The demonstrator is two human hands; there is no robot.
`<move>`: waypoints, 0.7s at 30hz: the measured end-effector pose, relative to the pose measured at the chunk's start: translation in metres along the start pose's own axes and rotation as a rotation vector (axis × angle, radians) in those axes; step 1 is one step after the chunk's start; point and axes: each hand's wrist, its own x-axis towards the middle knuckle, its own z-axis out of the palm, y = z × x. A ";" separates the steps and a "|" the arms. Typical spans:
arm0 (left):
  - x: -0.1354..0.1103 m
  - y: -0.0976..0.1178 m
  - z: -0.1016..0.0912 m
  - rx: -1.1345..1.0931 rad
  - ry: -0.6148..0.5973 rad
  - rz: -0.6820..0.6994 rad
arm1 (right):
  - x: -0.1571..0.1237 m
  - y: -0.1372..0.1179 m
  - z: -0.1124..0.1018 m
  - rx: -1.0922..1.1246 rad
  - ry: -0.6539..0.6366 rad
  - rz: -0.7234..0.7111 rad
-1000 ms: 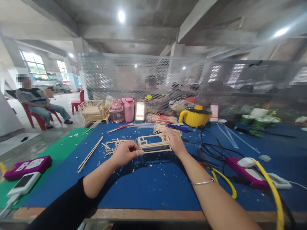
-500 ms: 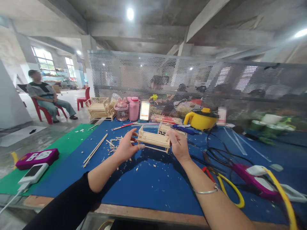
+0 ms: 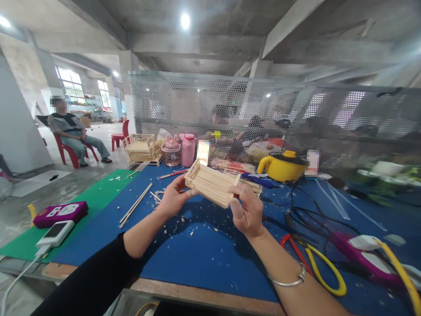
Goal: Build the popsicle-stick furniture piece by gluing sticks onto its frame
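Note:
Both my hands hold a small model bed made of pale wooden sticks [image 3: 210,183] above the blue mat [image 3: 204,259]. My left hand [image 3: 173,197] grips its left end with closed fingers. My right hand [image 3: 247,211] pinches its right end, palm turned toward me. The model is tilted, its slatted flat side facing me. Loose wooden sticks [image 3: 135,205] and wood chips [image 3: 158,195] lie on the mat left of my left hand.
Finished stick models [image 3: 141,149], pink bottles [image 3: 188,149], a yellow pot [image 3: 283,166] stand at the back before a perforated screen. Black cables [image 3: 312,215], red-and-yellow cutters [image 3: 315,267], a purple glue gun [image 3: 365,254] lie right. A purple power strip [image 3: 61,213] and a phone [image 3: 55,233] lie left. People sit beyond.
The model was lifted off the mat and rotated, so its slatted face now shows. My right hand turned palm toward me. The camera view shifted left.

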 end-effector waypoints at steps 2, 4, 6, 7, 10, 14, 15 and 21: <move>-0.001 0.001 0.000 0.026 -0.004 -0.001 | 0.000 0.002 0.000 -0.028 0.009 0.048; -0.002 0.002 0.000 0.075 0.012 -0.009 | 0.000 0.004 0.001 -0.010 0.017 0.161; -0.004 0.004 0.000 0.141 0.036 -0.014 | 0.000 0.008 0.003 0.065 0.039 0.367; -0.005 0.005 -0.001 0.170 0.042 -0.013 | 0.000 0.011 0.004 0.115 0.052 0.486; -0.008 0.008 -0.001 0.198 0.031 -0.012 | 0.002 0.023 0.006 0.255 0.054 0.782; -0.009 0.011 -0.001 0.171 0.029 -0.067 | 0.002 0.038 0.004 0.319 -0.019 0.837; -0.008 0.011 -0.001 0.172 0.044 -0.099 | 0.002 0.041 0.003 0.314 -0.054 0.819; -0.004 0.002 -0.005 0.171 0.014 -0.331 | -0.008 0.055 0.004 0.289 -0.257 0.778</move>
